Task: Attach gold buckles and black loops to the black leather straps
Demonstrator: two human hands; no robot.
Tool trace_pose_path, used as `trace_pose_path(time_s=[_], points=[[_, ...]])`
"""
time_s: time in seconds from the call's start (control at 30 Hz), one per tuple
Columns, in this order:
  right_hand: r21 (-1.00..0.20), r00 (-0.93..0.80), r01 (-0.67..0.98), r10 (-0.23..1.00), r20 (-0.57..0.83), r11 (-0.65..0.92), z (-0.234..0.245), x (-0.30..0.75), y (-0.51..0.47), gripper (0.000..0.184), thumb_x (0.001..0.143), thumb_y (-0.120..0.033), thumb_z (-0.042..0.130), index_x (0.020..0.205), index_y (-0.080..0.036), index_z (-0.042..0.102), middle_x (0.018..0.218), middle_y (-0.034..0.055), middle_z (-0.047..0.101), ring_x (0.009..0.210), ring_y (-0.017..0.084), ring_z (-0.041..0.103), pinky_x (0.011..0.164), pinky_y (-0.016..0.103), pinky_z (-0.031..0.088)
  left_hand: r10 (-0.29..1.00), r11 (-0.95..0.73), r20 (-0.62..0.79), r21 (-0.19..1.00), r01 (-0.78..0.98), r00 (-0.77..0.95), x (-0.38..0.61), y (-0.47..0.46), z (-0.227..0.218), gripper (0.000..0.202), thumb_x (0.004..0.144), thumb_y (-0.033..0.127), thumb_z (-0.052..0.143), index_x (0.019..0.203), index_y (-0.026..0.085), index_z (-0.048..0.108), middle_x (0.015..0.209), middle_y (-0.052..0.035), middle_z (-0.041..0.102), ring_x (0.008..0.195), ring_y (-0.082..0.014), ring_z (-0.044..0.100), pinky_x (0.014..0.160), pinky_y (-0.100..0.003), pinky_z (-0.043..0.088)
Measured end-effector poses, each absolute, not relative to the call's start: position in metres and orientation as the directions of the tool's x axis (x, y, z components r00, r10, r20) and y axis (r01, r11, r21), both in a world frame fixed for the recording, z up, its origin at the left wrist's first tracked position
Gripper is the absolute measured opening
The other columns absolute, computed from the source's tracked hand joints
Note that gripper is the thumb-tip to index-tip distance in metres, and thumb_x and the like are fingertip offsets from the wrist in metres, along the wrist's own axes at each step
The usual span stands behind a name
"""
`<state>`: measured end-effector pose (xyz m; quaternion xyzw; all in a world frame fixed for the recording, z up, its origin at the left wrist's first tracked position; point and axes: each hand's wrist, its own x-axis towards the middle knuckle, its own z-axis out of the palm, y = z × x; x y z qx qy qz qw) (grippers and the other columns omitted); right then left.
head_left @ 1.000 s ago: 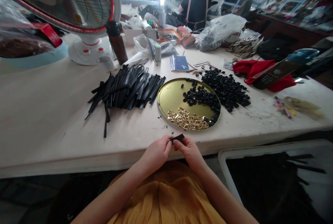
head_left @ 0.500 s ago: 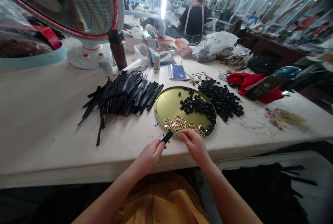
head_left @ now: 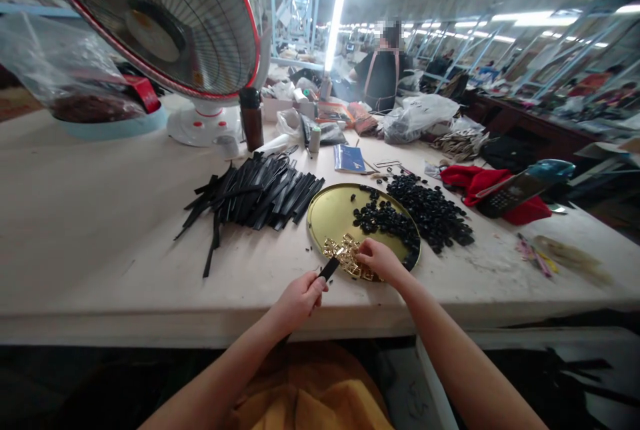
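Note:
My left hand (head_left: 305, 295) is closed around a short black strap (head_left: 329, 269), whose flat end sticks up toward the near rim of a round gold tray (head_left: 330, 207). Shiny gold metal buckles (head_left: 345, 247) lie heaped along the tray's near side. My right hand (head_left: 377, 258) reaches in over this heap with thumb and fingers pinched together; what the fingertips hold, if anything, is hidden. Small black pieces (head_left: 383, 217) fill the tray's right part, and a larger pile of them (head_left: 435, 217) lies on the table beside it. More black straps (head_left: 260, 193) lie in a loose bundle left of the tray.
A fan (head_left: 200, 127) stands at the back left beside a dark bottle (head_left: 251, 120). Behind the tray lie a blue booklet (head_left: 349, 159) and a thread spool (head_left: 315, 140). A red cloth (head_left: 525, 207) is at the right. A person (head_left: 383, 77) stands farther back.
My right hand has moved away from the strap's end and down into the gold buckles. My left hand keeps the strap. The camera view has tilted up and shifted left.

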<state>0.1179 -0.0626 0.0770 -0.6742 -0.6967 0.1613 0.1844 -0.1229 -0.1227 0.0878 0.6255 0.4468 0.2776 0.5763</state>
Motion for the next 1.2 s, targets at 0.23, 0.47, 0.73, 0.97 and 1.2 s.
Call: trace_pose_path(time_s=[0.23,0.47,0.73,0.97,1.2], points=[[-0.539,-0.022,0.841,0.999,0.034,0.037,0.077,0.112,-0.06,0.021,0.071,-0.027,0.056,0.09,-0.019,0.058,0.07,0.0011,0.061,0.062,0.014,0.053,0.055,0.024,0.033,0.891,0.014,-0.127,0.967,0.254,0.437,-0.12,-0.118,0.097,0.031,0.081,0.043,0.038,0.079,0.015,0.051,0.056,0.0041,0.047,0.042,-0.0072,0.039,0.04,-0.019,0.03],[-0.609,-0.049,0.791,0.998,0.042,0.064,0.088,0.116,-0.051,0.011,0.065,-0.027,0.061,0.066,-0.018,0.055,0.062,-0.0006,0.056,0.058,0.012,0.047,0.053,0.024,0.031,0.893,0.008,-0.133,0.96,0.28,0.431,-0.123,-0.117,0.096,0.031,0.082,0.043,0.038,0.079,0.015,0.051,0.056,0.0037,0.047,0.043,-0.007,0.039,0.041,-0.019,0.03],[-0.999,-0.015,0.011,0.998,-0.054,-0.054,0.109,0.067,-0.099,0.028,0.065,-0.041,0.067,0.072,-0.019,0.051,0.062,-0.004,0.053,0.054,0.009,0.046,0.053,0.024,0.038,0.922,0.022,-0.076,0.989,0.145,0.379,-0.107,-0.101,0.112,0.031,0.074,0.044,0.054,0.085,0.015,0.052,0.061,0.0039,0.048,0.046,-0.0066,0.04,0.041,-0.018,0.032],[-0.936,-0.045,-0.287,0.979,-0.197,-0.201,0.107,0.036,-0.117,0.029,0.063,-0.037,0.072,0.082,-0.02,0.058,0.071,-0.0017,0.058,0.065,0.01,0.053,0.062,0.025,0.043,0.945,0.078,-0.072,0.997,-0.007,0.32,-0.102,-0.1,0.114,0.028,0.075,0.042,0.055,0.074,0.015,0.049,0.051,0.0067,0.04,0.043,-0.005,0.034,0.04,-0.018,0.026],[-0.919,-0.09,-0.33,0.976,-0.198,-0.217,0.102,0.025,-0.123,0.032,0.063,-0.034,0.073,0.089,-0.021,0.059,0.072,-0.0025,0.058,0.066,0.01,0.053,0.062,0.024,0.042,0.953,0.115,-0.069,0.984,-0.138,0.296,-0.108,-0.107,0.112,0.026,0.075,0.04,0.056,0.076,0.014,0.049,0.054,0.0065,0.04,0.045,-0.0043,0.033,0.041,-0.017,0.026]])
